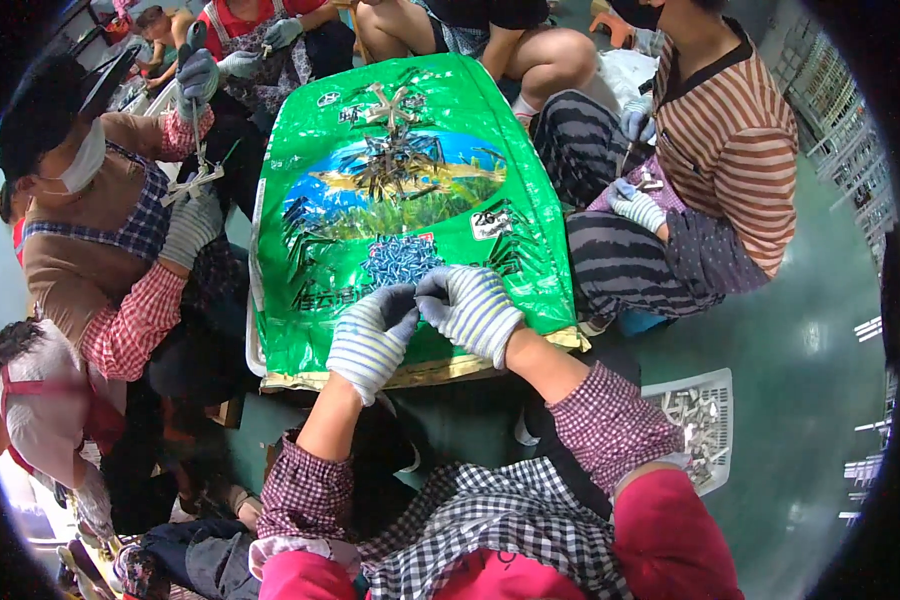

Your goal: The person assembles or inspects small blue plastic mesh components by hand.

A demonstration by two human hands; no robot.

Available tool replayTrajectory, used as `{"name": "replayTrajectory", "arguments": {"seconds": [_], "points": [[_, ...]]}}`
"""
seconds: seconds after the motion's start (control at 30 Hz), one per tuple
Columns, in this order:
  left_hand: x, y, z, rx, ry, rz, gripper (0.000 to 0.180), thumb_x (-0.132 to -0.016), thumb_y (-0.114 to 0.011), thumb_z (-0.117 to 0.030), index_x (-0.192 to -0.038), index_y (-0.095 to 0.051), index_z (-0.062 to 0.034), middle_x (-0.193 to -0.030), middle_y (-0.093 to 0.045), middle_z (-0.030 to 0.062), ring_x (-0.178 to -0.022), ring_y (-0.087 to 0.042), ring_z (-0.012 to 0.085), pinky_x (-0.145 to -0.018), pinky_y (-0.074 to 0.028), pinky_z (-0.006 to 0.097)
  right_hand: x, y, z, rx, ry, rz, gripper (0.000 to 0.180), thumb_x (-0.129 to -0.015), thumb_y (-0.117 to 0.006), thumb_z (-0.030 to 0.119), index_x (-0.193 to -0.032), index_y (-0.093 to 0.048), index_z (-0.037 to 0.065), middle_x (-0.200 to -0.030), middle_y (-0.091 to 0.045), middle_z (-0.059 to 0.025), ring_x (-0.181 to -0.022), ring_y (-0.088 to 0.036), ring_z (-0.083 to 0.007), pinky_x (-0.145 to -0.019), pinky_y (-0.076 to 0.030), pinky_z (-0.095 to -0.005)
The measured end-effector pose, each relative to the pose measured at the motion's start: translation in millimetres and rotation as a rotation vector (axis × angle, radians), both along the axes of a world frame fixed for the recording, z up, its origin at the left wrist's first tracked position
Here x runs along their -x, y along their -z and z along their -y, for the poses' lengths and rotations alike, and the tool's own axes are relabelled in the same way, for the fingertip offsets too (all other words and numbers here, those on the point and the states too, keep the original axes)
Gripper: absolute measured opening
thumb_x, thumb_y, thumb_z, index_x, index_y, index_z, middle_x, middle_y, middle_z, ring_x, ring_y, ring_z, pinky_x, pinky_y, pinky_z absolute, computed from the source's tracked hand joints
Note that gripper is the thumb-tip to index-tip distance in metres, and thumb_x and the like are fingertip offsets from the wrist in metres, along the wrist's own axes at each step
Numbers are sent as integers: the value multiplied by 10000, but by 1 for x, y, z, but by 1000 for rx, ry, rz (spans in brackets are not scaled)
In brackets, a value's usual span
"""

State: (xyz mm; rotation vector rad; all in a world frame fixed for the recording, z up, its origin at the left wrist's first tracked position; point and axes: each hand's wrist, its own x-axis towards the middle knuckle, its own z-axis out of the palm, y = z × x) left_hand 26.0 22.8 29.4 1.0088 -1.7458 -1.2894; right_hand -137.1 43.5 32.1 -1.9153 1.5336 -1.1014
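My left hand [372, 338] and my right hand [472, 312], both in striped gloves with grey fingertips, meet over the near part of a green printed plastic sack [310, 270]. Their fingertips are pinched together, and whatever they hold is hidden or too small to name. Just beyond them lies a heap of small shiny blue metal pieces [400, 260]. Farther back on the sack is a pile of dark thin strips [398, 170]. Pale metal parts [392, 105] lie crossed at its far end. Loose dark strips [310, 250] are scattered along both sides.
A white basket [722, 425] of pale metal parts stands on the floor to my right. Co-workers sit close around the sack; the one at left holds a pale metal part [192, 186] and a tool. Another in stripes [720, 150] works at right. Racks line the right wall.
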Motion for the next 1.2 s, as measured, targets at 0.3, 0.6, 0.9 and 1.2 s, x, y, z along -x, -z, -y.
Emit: {"name": "replayTrajectory", "arguments": {"seconds": [0.3, 0.6, 0.9, 1.2], "points": [[-8, 9, 12, 294, -13, 352, 229, -745, -634, 16, -973, -618, -1, -870, -662, 89, -800, -628, 150, -752, -501, 271, 2, -1, 4, -202, -81, 229, 191, -781, -628, 76, -960, -613, 12, -802, -635, -35, -687, -554, -73, -644, -485, -247], [-9, -3, 16, -73, -21, 57, 146, -799, -624, -38, -929, -595, 22, -798, -643, 77, -732, -583, 108, -676, -481, 254, 1, 5, 8, -97, -211, 487, 225, -794, -654, 173, -943, -618, 9, -801, -635, -86, -709, -575, -123, -657, -490, -286], [6, 8, 11, -117, -121, -65, 144, -833, -602, -80, -950, -592, 3, -791, -615, 33, -665, -546, 80, -577, -453, 216, 3, 0, -1, 170, -71, -47, 183, -760, -558, 157, -922, -610, 92, -860, -619, -150, -819, -593, -336, -718, -480, -431], [30, -34, 17, -5, 77, 302, 140, -801, -602, -41, -927, -581, 15, -767, -607, 34, -662, -548, 92, -606, -463, 239, 30, -19, -15, 168, -14, -122, 214, -744, -574, 134, -951, -612, 94, -853, -626, -115, -803, -599, -305, -708, -477, -425]]}}
